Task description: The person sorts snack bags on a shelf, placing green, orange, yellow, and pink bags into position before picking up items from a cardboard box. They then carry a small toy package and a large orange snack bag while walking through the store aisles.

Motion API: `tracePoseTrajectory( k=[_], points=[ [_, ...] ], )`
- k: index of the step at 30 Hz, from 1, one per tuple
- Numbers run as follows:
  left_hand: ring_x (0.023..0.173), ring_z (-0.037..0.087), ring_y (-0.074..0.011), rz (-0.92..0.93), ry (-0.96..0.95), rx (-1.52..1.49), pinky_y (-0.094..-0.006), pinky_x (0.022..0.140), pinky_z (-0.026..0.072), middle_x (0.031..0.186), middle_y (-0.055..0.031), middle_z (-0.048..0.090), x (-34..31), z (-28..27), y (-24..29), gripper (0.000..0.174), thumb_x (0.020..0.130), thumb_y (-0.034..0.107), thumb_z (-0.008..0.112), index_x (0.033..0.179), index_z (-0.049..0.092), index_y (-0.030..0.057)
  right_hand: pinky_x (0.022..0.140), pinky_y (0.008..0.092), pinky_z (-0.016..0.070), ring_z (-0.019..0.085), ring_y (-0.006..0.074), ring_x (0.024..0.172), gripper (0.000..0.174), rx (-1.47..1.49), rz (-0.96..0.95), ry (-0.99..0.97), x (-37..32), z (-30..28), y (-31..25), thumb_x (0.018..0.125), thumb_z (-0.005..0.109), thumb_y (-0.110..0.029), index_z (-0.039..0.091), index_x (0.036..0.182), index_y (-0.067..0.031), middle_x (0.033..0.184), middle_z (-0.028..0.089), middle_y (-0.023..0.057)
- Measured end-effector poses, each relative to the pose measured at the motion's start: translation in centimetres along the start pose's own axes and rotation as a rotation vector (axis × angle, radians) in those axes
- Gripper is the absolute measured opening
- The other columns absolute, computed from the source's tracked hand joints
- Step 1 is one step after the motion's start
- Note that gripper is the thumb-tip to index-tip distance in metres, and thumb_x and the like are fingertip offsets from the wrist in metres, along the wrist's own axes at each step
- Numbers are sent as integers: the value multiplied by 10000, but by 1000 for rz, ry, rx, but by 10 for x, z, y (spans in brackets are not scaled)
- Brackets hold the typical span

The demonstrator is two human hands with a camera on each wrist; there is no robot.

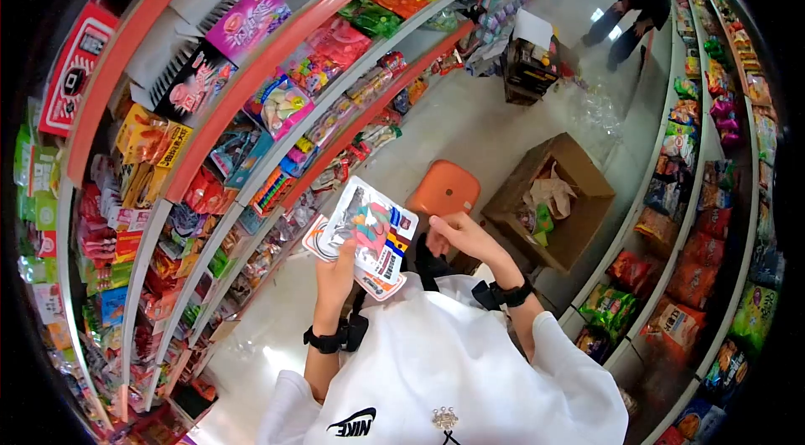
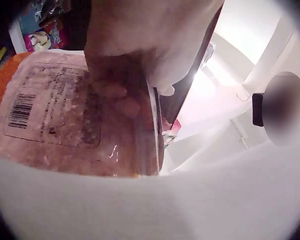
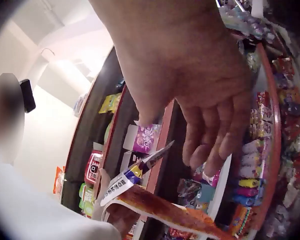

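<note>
My left hand [image 1: 335,279] grips a small stack of flat snack packs at its lower left edge, in front of the white shirt. The top pack [image 1: 369,231] has a clear window with pink, orange and teal pieces. Another white and orange pack [image 1: 313,237] sticks out from under it. In the left wrist view, the back of a pack [image 2: 50,115] shows a barcode and printed text, with fingers seen behind clear plastic. My right hand [image 1: 468,237] holds nothing; its fingers hang loosely bent in the right wrist view, beside the edge of the packs [image 3: 175,212].
Shelves of bagged snacks [image 1: 369,17] curve along the left, with more snack shelves [image 1: 688,252] on the right. On the aisle floor are an orange stool [image 1: 449,187], an opened cardboard box [image 1: 579,227] and a dark box [image 1: 528,67]. A person [image 1: 641,0] stands farther along the aisle.
</note>
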State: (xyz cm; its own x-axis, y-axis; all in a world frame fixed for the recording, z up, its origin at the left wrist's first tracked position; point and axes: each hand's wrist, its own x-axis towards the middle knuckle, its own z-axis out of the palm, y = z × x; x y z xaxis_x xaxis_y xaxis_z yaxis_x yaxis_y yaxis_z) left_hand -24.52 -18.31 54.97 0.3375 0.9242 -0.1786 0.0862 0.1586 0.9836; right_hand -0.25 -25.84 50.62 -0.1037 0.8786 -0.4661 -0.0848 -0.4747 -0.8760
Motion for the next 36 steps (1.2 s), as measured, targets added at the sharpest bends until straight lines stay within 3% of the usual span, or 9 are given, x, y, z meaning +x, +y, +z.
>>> tracePoseTrajectory(
  k=[3,6,9,13,16,22,26,32,36],
  points=[
    [926,520,-112,-31,-35,76,-254,817,422,1038,-50,574,-2,10,-2,317,907,193,535,1131,512,-30,667,242,476,585,110,796,313,16,-136,33,2,5,4,938,455,-283,510,1046,5,873,589,57],
    [906,524,-105,-64,-127,114,-250,803,428,1013,-46,583,-1,27,7,318,904,196,541,1130,517,-25,711,287,476,599,193,827,371,-93,-289,52,3,13,3,907,507,-316,497,1077,13,896,597,98],
    [918,527,-103,-130,-215,135,-249,807,428,1011,-43,585,7,48,19,323,902,200,546,1135,517,-22,819,378,442,552,379,942,673,-426,-176,77,-13,6,-26,764,643,-467,453,1144,54,1011,550,241],
    [955,522,-117,-185,-308,130,-259,829,422,1087,-64,565,25,82,14,338,904,192,541,1166,490,-16,874,397,424,511,393,1034,931,-448,-217,169,-31,-14,-33,667,692,-541,337,1252,91,1128,492,288],
    [970,520,-120,-177,-384,83,-266,847,419,1114,-64,557,38,112,6,344,900,183,547,1175,484,-15,870,389,430,527,393,1006,949,-417,-240,281,-40,-33,-17,651,710,-531,329,1262,86,1116,504,280],
    [931,531,-105,-223,-707,182,-252,827,422,1033,-45,579,60,159,14,340,886,143,564,1170,474,-19,793,370,449,561,371,918,825,-198,-101,365,-54,-46,8,639,724,-532,411,1101,75,1006,530,258],
    [864,533,-116,-213,-922,311,-262,774,432,951,-44,584,88,176,6,228,879,143,563,1042,529,-13,717,379,446,564,349,816,735,-33,-125,543,-55,-39,19,652,727,-505,436,999,74,870,530,207],
    [748,537,-152,-36,-1299,568,-299,675,430,831,-84,576,137,190,2,171,850,137,580,893,555,-27,664,376,421,527,321,744,509,192,-83,918,-26,2,23,710,709,-400,468,836,30,789,508,179],
    [694,548,-184,171,-1412,653,-314,645,436,763,-87,579,159,180,-36,166,843,129,578,862,559,-35,716,376,416,522,302,815,474,279,-181,1163,27,36,60,720,703,-370,507,873,33,824,509,166]
  ],
)
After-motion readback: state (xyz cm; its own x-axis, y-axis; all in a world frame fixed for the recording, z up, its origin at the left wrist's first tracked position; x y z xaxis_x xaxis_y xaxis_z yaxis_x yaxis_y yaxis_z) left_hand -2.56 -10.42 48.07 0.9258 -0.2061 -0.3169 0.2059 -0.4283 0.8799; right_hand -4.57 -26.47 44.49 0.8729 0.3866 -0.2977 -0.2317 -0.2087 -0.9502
